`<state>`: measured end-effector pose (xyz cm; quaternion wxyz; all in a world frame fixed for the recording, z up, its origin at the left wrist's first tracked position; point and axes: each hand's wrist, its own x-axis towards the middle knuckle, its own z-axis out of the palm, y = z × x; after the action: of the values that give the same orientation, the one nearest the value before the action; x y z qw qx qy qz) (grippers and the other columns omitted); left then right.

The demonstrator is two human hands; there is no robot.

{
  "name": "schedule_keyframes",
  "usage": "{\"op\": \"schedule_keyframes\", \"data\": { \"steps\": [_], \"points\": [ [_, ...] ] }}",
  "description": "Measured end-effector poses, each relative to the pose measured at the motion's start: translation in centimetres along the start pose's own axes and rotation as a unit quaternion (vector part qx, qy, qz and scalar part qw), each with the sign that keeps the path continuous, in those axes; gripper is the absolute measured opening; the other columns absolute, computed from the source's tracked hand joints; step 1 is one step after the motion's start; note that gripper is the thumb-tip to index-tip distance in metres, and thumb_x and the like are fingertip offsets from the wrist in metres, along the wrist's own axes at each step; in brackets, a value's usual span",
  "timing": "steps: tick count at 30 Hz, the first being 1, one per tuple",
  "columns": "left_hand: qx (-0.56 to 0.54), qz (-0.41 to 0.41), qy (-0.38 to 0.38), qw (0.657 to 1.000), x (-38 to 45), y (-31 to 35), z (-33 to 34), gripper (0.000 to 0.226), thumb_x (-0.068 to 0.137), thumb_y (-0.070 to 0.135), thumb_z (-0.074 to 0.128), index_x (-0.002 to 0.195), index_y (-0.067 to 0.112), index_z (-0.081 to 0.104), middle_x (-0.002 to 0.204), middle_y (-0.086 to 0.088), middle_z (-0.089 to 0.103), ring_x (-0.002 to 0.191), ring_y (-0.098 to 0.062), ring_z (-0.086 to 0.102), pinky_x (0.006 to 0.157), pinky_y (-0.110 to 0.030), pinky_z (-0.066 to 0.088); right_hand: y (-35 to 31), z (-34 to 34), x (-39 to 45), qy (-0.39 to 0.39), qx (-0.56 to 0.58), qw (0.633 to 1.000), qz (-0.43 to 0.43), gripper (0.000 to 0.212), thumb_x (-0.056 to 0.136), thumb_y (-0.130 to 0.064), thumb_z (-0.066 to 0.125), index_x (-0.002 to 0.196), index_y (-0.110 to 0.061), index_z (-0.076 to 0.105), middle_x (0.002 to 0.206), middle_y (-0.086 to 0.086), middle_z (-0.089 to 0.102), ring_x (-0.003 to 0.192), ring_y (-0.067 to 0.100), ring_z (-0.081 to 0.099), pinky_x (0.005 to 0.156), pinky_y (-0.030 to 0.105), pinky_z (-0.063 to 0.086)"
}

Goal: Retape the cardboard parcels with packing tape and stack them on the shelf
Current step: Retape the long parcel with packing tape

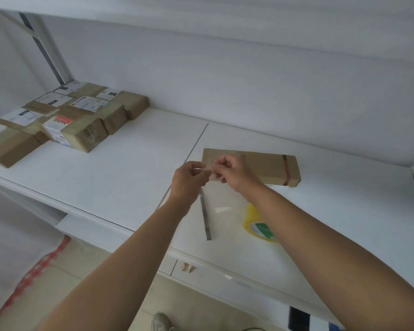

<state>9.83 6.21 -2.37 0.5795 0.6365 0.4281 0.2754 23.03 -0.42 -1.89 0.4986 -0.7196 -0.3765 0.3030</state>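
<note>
Both hands, left (pixel 189 174) and right (pixel 227 170), pinch a clear tape strip (pixel 209 172) stretched between them, just above the flat parcel (pixel 261 164) on the shelf (pixel 134 163). Taped parcels (pixel 65 120) already sit stacked at the far left; this one looks unsealed yet.

A flat parcel (pixel 261 167) lies on the shelf (pixel 129 168), right of the shelf's seam. Both hands (pixel 189 175) meet at its left end. A tape roll (pixel 258 225) sits in front of the parcel; a thin bar (pixel 206 216) lies left of the roll. A cluster of parcels (pixel 65 118) occupies the far left of the shelf.
</note>
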Motion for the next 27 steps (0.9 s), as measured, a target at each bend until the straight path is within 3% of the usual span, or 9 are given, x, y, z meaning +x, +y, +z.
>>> {"op": "schedule_keyframes", "data": {
  "steps": [3, 6, 8, 10, 13, 17, 22, 27],
  "points": [
    [0.001, -0.023, -0.032, 0.999, 2.2, 0.3, 1.0, 0.030, 0.089, 0.023, 0.066, 0.117, 0.012, 0.064, 0.089, -0.001, 0.075, 0.079, -0.017, 0.071, 0.087, -0.044, 0.059, 0.9, -0.2, 0.7, 0.096, -0.030, 0.995, 0.016, 0.019, 0.093, -0.012, 0.061, 0.077, -0.021, 0.059, 0.076, 0.000, 0.065, 0.068, 0.014, 0.059, 0.066, 0.030, 0.049],
    [0.136, 0.026, -0.017, 0.990, 4.7, 0.6, 1.1, 0.038, 0.088, 0.027, 0.057, 0.125, 0.017, 0.062, 0.111, 0.000, 0.071, 0.100, -0.021, 0.067, 0.095, -0.039, 0.053, 1.5, -0.9, 1.4, 0.161, -0.053, 0.984, 0.051, 0.013, 0.093, -0.014, 0.058, 0.083, -0.020, 0.059, 0.079, -0.003, 0.062, 0.071, 0.012, 0.056, 0.060, 0.023, 0.041],
    [0.278, 0.105, -0.060, 0.953, 6.1, 0.3, 1.2, 0.039, 0.093, 0.021, 0.053, 0.131, 0.015, 0.059, 0.128, -0.004, 0.064, 0.116, -0.025, 0.060, 0.100, -0.035, 0.047, 1.8, -1.5, 1.8, 0.184, -0.042, 0.978, 0.087, 0.011, 0.093, -0.014, 0.057, 0.084, -0.019, 0.059, 0.080, -0.002, 0.062, 0.070, 0.012, 0.056, 0.057, 0.022, 0.039],
    [0.394, 0.181, -0.134, 0.891, 7.1, -0.4, 1.5, 0.041, 0.094, 0.019, 0.052, 0.135, 0.013, 0.055, 0.140, -0.006, 0.055, 0.127, -0.027, 0.052, 0.106, -0.035, 0.041, 2.0, -1.9, 2.2, 0.197, -0.042, 0.972, 0.123, 0.013, 0.092, -0.014, 0.057, 0.080, -0.019, 0.058, 0.076, -0.001, 0.061, 0.065, 0.011, 0.054, 0.054, 0.022, 0.037],
    [0.448, 0.214, -0.159, 0.853, 8.0, -1.9, 1.8, 0.046, 0.095, 0.028, 0.055, 0.139, 0.015, 0.052, 0.151, -0.002, 0.045, 0.137, -0.026, 0.041, 0.109, -0.038, 0.038, 2.2, -2.3, 3.2, 0.191, -0.070, 0.966, 0.158, 0.024, 0.086, -0.009, 0.056, 0.066, -0.021, 0.054, 0.065, -0.002, 0.055, 0.062, 0.015, 0.049, 0.054, 0.025, 0.035],
    [0.453, 0.246, -0.131, 0.847, 8.2, -2.7, 2.2, 0.036, 0.095, 0.033, 0.054, 0.127, 0.018, 0.063, 0.144, 0.001, 0.051, 0.130, -0.030, 0.043, 0.104, -0.040, 0.042, 2.4, -2.4, 4.9, 0.158, -0.102, 0.964, 0.188, 0.035, 0.077, -0.006, 0.056, 0.044, -0.018, 0.054, 0.047, -0.004, 0.049, 0.058, 0.022, 0.050, 0.058, 0.028, 0.039],
    [0.432, 0.233, -0.132, 0.861, 8.1, -3.1, 2.2, 0.028, 0.100, 0.030, 0.048, 0.121, 0.017, 0.062, 0.136, 0.000, 0.055, 0.125, -0.027, 0.044, 0.099, -0.042, 0.043, 2.6, -2.2, 6.1, 0.118, -0.151, 0.964, 0.184, 0.016, 0.081, -0.008, 0.052, 0.069, -0.017, 0.052, 0.066, 0.006, 0.051, 0.063, 0.020, 0.048, 0.062, 0.031, 0.038],
    [0.414, 0.215, -0.129, 0.875, 7.9, -2.6, 2.4, 0.033, 0.097, 0.023, 0.048, 0.130, 0.018, 0.050, 0.130, 0.001, 0.056, 0.120, -0.026, 0.046, 0.096, -0.041, 0.044, 2.4, -1.9, 7.0, 0.130, -0.193, 0.958, 0.168, 0.024, 0.094, -0.016, 0.051, 0.071, -0.016, 0.055, 0.073, 0.000, 0.058, 0.072, 0.020, 0.055, 0.066, 0.027, 0.040]
  ]
}}
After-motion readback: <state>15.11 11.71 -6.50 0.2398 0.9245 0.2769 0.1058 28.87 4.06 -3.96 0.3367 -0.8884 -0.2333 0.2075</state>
